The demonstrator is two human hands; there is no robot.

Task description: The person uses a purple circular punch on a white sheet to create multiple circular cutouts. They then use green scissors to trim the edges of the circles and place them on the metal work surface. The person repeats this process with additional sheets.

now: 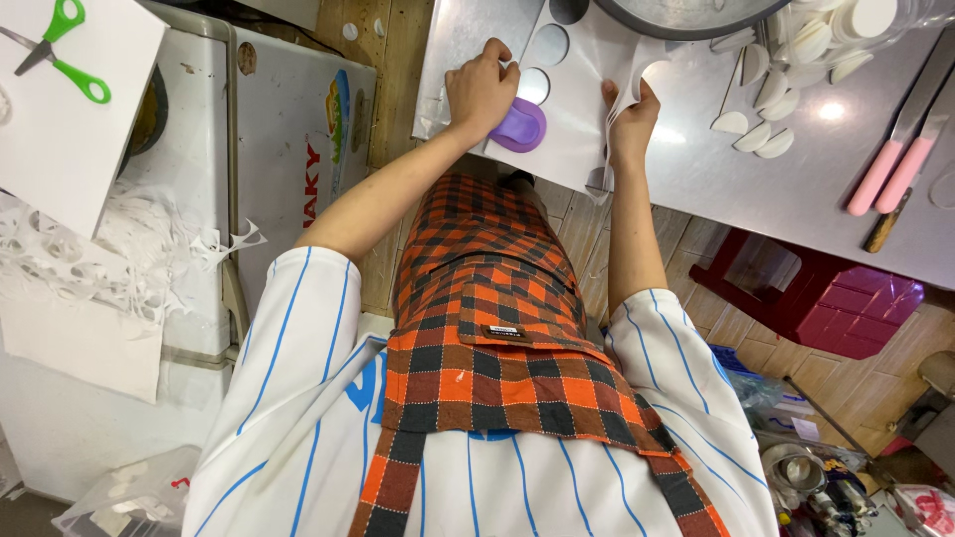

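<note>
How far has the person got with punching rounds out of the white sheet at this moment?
Done: the white sheet already shows several round holes, and cut white rounds lie piled to its right. In hand: the left hand presses the purple cutter on the sheet while the right hand holds its edge. Left: uncut sheet remains around the cutter.

Both bare arms outstretched, left hand (481,88) curled palm-down, right hand (631,117) with fingers (619,97) pinched

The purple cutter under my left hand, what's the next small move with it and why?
Probably slide the purple cutter to an uncut patch of the white sheet and press. The left hand rests on it beside round holes already cut, while the right hand lifts the sheet's edge, so lay that flat first.
</note>
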